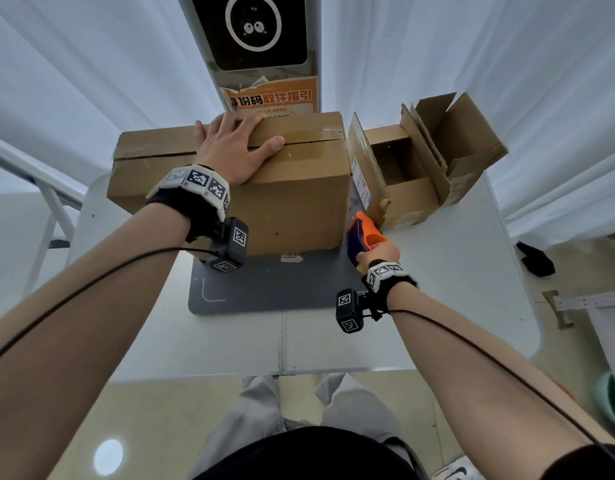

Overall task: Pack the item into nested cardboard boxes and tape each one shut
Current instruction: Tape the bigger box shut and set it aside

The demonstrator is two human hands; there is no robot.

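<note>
Head view: large closed brown cardboard box (264, 188) on a dark grey mat (271, 289), clear tape along part of the top seam, mostly toward the right end. Left hand (230, 147) flat on the lid, fingers spread wide and gripping nothing — only pressing the flaps down over the seam. Right hand (377, 254) low beside the box's right front corner, fingers curled tight around an orange-and-blue tape dispenser (363, 235). Just beside the box on the right, two smaller open cardboard boxes (424, 174), flaps up. All of it on a white table (437, 323).

Likely trouble from here — flaps springing apart if the palm lifts too soon, or a crooked strip if the dispenser starts off the seam. Item itself not visible; presumably inside.
</note>
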